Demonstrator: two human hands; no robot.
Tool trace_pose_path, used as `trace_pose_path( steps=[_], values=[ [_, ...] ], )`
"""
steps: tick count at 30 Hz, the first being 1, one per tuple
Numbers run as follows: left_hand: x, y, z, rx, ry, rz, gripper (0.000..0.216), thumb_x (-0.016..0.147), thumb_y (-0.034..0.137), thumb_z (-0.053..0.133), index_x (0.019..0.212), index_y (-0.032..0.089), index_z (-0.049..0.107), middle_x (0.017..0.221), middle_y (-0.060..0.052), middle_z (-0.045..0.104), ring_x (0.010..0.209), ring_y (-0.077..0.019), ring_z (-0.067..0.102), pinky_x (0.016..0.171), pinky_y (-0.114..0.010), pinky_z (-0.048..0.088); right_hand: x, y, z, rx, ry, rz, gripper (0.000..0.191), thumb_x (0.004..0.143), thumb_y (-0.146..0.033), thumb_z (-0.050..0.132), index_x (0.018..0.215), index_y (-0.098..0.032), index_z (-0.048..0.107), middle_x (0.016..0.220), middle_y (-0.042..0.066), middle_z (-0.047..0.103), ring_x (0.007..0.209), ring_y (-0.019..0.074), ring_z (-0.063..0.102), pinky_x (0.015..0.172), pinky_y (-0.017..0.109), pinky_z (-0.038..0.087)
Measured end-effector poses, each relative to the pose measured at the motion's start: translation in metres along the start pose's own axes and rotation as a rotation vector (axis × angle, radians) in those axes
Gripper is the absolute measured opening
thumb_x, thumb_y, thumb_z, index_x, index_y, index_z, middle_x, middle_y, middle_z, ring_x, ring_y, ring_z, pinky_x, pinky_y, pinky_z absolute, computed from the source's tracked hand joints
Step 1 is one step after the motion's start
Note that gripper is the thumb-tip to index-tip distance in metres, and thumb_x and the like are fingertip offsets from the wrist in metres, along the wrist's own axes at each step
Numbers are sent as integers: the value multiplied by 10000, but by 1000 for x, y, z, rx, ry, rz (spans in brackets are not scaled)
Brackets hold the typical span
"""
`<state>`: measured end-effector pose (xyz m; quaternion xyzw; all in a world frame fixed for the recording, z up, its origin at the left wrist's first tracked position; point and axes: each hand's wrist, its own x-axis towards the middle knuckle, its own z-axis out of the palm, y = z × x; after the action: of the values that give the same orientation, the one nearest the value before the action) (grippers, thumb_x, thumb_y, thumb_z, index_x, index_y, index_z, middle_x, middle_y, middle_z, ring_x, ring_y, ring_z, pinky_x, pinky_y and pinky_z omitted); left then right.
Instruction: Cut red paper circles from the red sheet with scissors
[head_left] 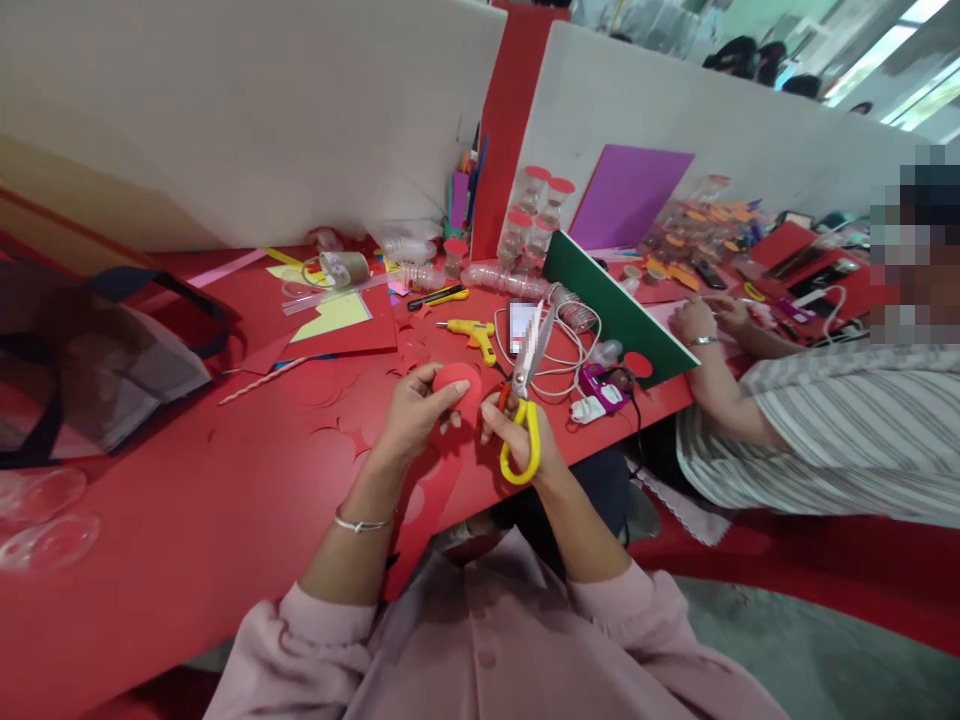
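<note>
**Two hands, one pair of scissors, one red disc**

Both of the person's hands are up over the near edge of the red table [172, 520]. The left hand [414, 408] pinches one red paper disc [459, 384] between thumb and fingers. A red paper strip [429, 520] trails down from it towards the lap. The right hand [525, 445] is closed through the yellow loops of one pair of scissors [527, 385], just right of the disc. Their long axis runs from the handles near the body up to the tips, which point away and slightly right.

Behind them lie one yellow glue gun [474, 335] and one yellow-and-black knife [439, 296]. At least four red-capped jars [535, 190] stand at the divider. On the right, one co-worker [847, 430] has two hands on the table.
</note>
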<state>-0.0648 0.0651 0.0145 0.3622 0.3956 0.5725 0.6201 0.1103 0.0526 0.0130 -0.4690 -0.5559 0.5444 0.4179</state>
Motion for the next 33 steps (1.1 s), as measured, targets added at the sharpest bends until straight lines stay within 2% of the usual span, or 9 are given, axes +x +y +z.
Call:
trace_pose_path(
  steps=[4,10,12,15,18,21,26,30,33],
  values=[
    [0,-2,0,-59,27,17,323,748,362,872,862,176,633,628,34,668,403,-98,587,332,-173,417,-4,4,3,57,-12,67,593,806,-787,686,784,-201,594,556,-22,565,469,142,547,471,275,465],
    [3,-3,0,-86,27,45,332,774,345,852,896,195,582,612,32,664,429,-131,625,369,-202,485,9,-17,12,-138,55,18,495,822,-664,749,729,-196,617,538,-18,561,483,127,488,464,262,387],
    [6,-3,1,-87,59,72,376,765,353,858,952,200,570,629,28,674,454,-148,646,389,-218,507,18,-20,17,-87,85,-13,487,814,-656,750,731,-195,619,563,-9,586,492,126,490,477,267,401],
    [11,-4,2,-73,146,116,425,753,356,860,1022,199,570,681,30,678,459,-137,635,396,-215,492,33,-18,25,6,57,-37,462,818,-619,746,706,-190,617,595,7,616,494,122,499,491,270,419],
    [14,-5,-1,-29,249,145,372,771,324,838,1022,190,598,751,38,664,439,-68,554,410,-184,461,48,-9,31,3,85,-15,395,810,-549,776,744,-180,650,576,-9,598,488,121,504,493,267,413],
    [18,-7,-7,21,320,140,294,819,325,794,1016,185,626,817,24,662,456,-44,516,423,-175,459,65,4,38,0,101,2,351,795,-507,799,821,-182,668,570,-29,585,496,133,528,507,271,435],
    [25,-15,-25,161,428,124,419,864,332,751,1258,230,652,1159,-62,714,439,-31,532,403,-197,462,93,32,45,92,0,21,296,835,-462,780,841,-200,644,545,-52,554,458,129,511,465,262,420],
    [29,-23,-30,300,413,14,362,895,342,706,1227,197,708,1002,-59,752,451,-72,576,441,-221,501,102,57,39,219,-99,54,313,871,-494,748,841,-205,632,586,-44,564,442,116,484,434,256,403],
    [31,-27,-26,370,445,-35,369,913,361,685,1252,218,717,1081,-64,757,512,-77,590,509,-235,530,102,67,33,329,-159,113,361,882,-536,716,794,-206,601,579,-34,581,421,106,468,428,250,382]
  ],
)
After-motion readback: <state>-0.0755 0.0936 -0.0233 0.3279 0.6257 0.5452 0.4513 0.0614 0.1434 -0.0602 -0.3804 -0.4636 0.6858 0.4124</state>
